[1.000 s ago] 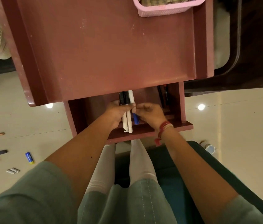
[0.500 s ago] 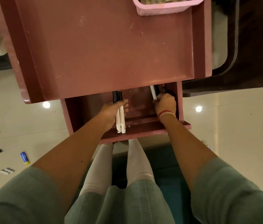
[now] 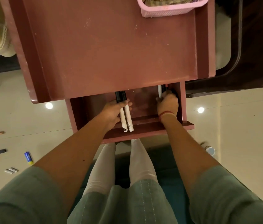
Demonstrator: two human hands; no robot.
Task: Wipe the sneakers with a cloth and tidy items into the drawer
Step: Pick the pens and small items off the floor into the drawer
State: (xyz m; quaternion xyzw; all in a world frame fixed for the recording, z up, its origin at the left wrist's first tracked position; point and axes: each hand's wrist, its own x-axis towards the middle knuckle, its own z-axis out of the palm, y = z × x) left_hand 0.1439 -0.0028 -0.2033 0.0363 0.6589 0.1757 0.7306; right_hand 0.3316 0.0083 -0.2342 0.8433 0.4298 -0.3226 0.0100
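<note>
Nearest the camera, both forearms reach out over the person's knees into the open drawer [image 3: 145, 129], which is pulled out from under the red-brown bench [image 3: 108, 49].

At about 10 o'clock in the drawer, the left hand [image 3: 113, 111] grips two markers [image 3: 126, 116], its fingers [image 3: 128, 104] clenched round the middle of the barrels. The markers lie side by side with their long axis running 6 to 12 o'clock: white barrels toward the drawer front, black caps pointing back under the bench edge.

At about 2 o'clock, against the drawer's right wall, the right hand [image 3: 167, 104] is curled over a small cluster of pens [image 3: 160, 91], a white one and at least one dark one beside it. They too run 6 to 12 o'clock. The fingers look bent round them, but shadow hides the contact, so I cannot tell whether they are gripped or merely nudged into place.

I judge that the next move turns on the two held markers joining that cluster. It lies toward 3 o'clock from the left hand, on a parallel axis, so a plain sideways carry should do.

Farther off, a pink basket [image 3: 167, 11] sits at the bench's far edge. Small items, among them a blue tube [image 3: 28, 157], lie on the floor [image 3: 22, 110] at 9 o'clock.
</note>
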